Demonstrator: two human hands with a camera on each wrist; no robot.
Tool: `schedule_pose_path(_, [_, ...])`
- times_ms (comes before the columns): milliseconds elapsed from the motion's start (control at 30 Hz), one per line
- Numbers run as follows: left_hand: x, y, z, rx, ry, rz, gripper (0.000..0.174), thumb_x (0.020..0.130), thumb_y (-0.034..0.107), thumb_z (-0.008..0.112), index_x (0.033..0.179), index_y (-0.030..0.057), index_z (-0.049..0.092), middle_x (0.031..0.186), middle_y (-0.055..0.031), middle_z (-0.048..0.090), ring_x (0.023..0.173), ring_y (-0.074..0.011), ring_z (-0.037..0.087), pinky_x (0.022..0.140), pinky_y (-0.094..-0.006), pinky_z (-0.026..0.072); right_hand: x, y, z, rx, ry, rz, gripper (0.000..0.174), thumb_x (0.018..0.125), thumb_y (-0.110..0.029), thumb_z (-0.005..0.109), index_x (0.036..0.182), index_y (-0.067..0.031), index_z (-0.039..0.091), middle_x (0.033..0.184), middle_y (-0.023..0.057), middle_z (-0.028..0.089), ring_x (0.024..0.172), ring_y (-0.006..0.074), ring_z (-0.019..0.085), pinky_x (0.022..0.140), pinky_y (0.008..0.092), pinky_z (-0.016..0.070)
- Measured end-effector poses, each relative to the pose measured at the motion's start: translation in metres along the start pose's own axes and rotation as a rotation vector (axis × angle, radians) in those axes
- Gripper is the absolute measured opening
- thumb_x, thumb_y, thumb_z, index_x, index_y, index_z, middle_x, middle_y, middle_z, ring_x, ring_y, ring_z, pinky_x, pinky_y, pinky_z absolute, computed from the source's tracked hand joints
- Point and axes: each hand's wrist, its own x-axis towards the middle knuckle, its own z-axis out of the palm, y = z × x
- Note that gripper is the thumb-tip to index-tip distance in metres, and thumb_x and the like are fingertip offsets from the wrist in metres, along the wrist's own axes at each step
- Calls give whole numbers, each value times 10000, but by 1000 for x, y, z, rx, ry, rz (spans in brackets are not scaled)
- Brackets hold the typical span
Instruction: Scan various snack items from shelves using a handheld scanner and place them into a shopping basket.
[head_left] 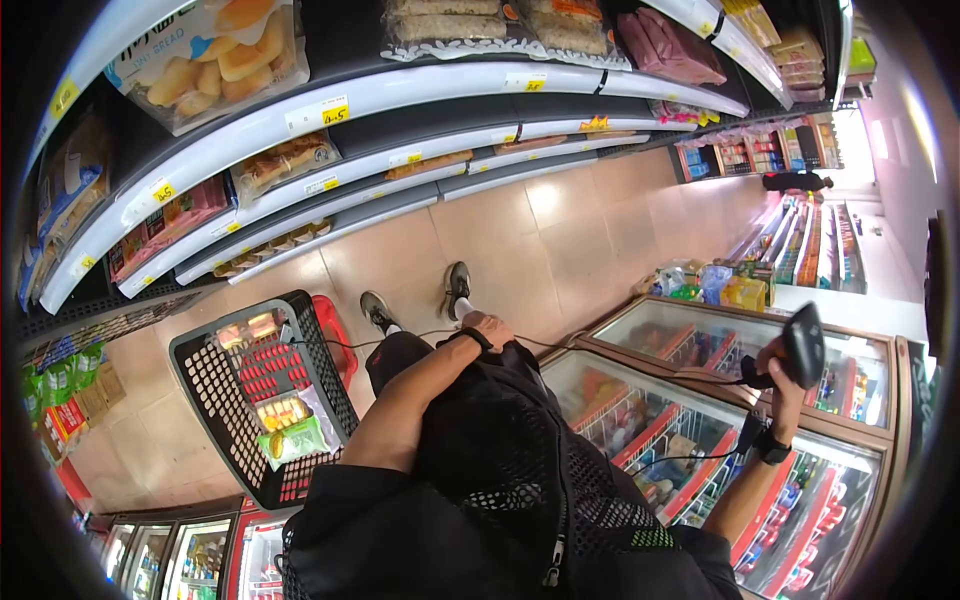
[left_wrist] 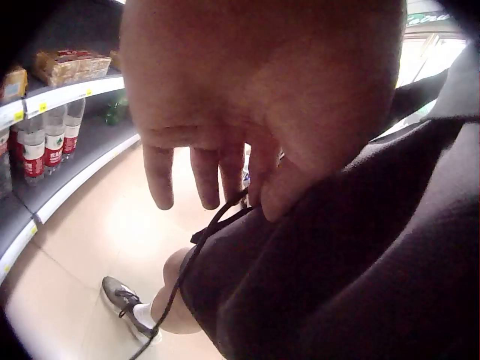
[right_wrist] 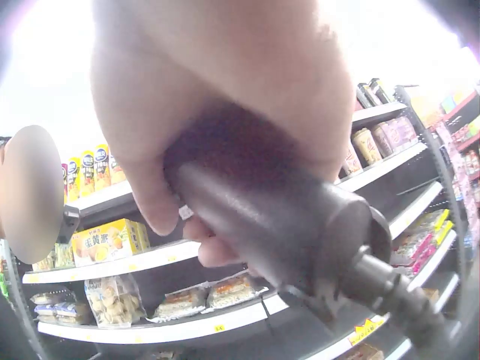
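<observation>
On the right of the head view, my right hand [head_left: 785,385] grips a black handheld barcode scanner [head_left: 803,345] above the glass freezers. In the right wrist view its dark handle [right_wrist: 247,210] lies inside the curled fingers, and a ribbed cord end [right_wrist: 397,296] comes out at the bottom. My left hand [head_left: 485,332] is low in front of the body, by the black shorts [left_wrist: 300,262]. Seen from the left wrist, its fingers [left_wrist: 204,176] hang fairly straight and the thumb lies near the cloth. A thin black cable [left_wrist: 180,277] runs past the fingertips.
A dark shopping basket [head_left: 200,400] with packaged food stands on the tiled floor [head_left: 410,250] to the left. Bread shelves [head_left: 420,90] line the front. Glass-topped freezers [head_left: 640,410] flank the right side. Far down the aisle another person [head_left: 795,182] is visible.
</observation>
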Motion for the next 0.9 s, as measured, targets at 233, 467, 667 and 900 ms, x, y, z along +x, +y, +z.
schedule_pose_path(233, [-113, 113, -66, 144, 691, 8, 287, 679, 16, 551, 936, 99, 647, 919, -116, 622, 715, -300, 622, 650, -375, 500, 28, 87, 125, 49, -366, 236, 559, 676, -53, 786, 1169, -10, 528, 1026, 45, 627, 905, 132, 584, 823, 273, 469])
schedule_pose_path(467, [-217, 165, -99, -534, 897, -128, 229, 779, -50, 561, 988, 42, 581, 990, -103, 665, 952, -241, 627, 766, -337, 490, 46, 129, 310, 168, -953, 227, 424, 714, -126, 749, 1099, -29, 602, 970, 25, 652, 879, 117, 557, 823, 277, 441])
schedule_pose_path(667, [-266, 165, -84, -934, 1284, -78, 220, 826, -61, 595, 1003, 48, 523, 875, -23, 626, 844, -101, 574, 738, -270, 466, 51, 140, 377, 623, -1256, 212, 303, 771, -132, 697, 1053, -66, 605, 971, 6, 631, 972, 97, 539, 872, 266, 406])
schedule_pose_path(900, [-281, 127, -51, -196, 1056, -668, 162, 845, 145, 607, 987, 66, 596, 871, -125, 667, 816, -306, 641, 748, -374, 493, 69, 105, 363, 761, -1198, 219, 122, 824, -111, 623, 910, -38, 575, 717, 41, 573, 643, 145, 576, 658, 274, 463])
